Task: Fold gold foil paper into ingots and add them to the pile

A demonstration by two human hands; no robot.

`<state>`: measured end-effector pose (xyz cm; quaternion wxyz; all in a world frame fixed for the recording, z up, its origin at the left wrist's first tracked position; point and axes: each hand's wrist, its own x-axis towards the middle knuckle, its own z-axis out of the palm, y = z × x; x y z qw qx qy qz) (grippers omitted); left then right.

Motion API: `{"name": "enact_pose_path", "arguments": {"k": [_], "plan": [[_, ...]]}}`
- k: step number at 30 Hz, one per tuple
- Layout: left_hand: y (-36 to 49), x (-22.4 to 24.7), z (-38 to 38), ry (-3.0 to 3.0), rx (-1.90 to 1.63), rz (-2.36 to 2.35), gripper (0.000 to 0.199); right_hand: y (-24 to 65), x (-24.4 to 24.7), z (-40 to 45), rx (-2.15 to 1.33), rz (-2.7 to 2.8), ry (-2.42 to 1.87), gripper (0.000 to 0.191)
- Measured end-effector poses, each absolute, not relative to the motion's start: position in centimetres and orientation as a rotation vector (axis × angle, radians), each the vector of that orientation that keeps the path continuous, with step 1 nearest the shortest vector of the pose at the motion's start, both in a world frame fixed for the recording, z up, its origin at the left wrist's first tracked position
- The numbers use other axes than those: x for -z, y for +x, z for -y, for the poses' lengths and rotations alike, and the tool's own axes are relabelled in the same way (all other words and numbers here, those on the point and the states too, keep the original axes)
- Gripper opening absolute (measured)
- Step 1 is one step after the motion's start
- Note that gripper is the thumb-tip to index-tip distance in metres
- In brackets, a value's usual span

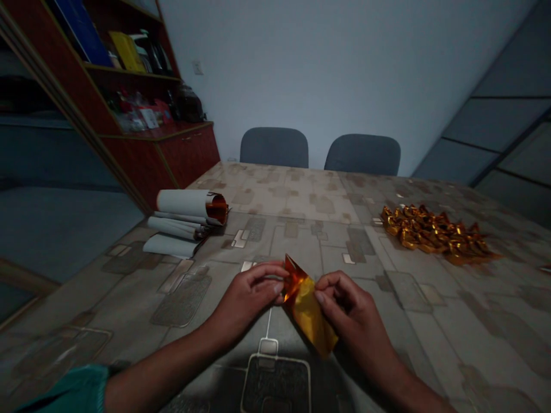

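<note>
A folded sheet of shiny gold foil paper (pixel 310 312) is held between both hands, just above the patterned tabletop (pixel 297 229). My left hand (pixel 258 287) pinches its upper left edge near the pointed corner, fingers partly behind the foil. On the right edge, my right hand (pixel 344 301) grips the paper between thumb and forefinger. The lower end slants down toward me to the right. At the right of the table lies a cluster of folded gold foil pieces (pixel 434 232).
On the left side of the table lies a stack of rolled, pale-backed foil sheets (pixel 185 221). Two grey chairs (pixel 274 146) stand at the far edge against the wall. A reddish wooden cabinet (pixel 172 155) with cluttered shelves is at the back left.
</note>
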<state>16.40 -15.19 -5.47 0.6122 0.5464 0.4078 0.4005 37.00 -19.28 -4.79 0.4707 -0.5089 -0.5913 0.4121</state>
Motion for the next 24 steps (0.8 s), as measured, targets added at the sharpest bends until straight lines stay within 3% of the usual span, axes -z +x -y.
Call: {"name": "enact_pose_path", "arguments": {"k": [4,8,11,13,19,24], "plan": [[16.4,5.5,14.9,1.077,-0.869,-0.925,0.028,37.4,4.9,19.6,-0.924,1.613,-1.205,0.022],[15.9,5.4,14.3,1.109,-0.892,-0.929,0.028,39.4,4.6,18.7,-0.500,1.920,-1.156,0.024],[15.5,5.5,14.0,1.177,-0.830,-0.891,0.026,40.3,4.5,18.0,-0.238,2.250,-1.046,0.048],[15.5,5.7,13.9,1.209,-0.778,-0.850,0.026,40.2,4.5,17.9,-0.144,2.402,-0.986,0.053],[16.1,5.7,13.7,1.501,-0.711,-0.797,0.032,38.7,4.7,18.2,0.004,2.570,-0.788,0.007],[17.2,5.8,12.6,1.925,-0.677,-0.875,0.041,37.9,5.9,18.2,-0.109,2.637,-0.745,0.013]]}}
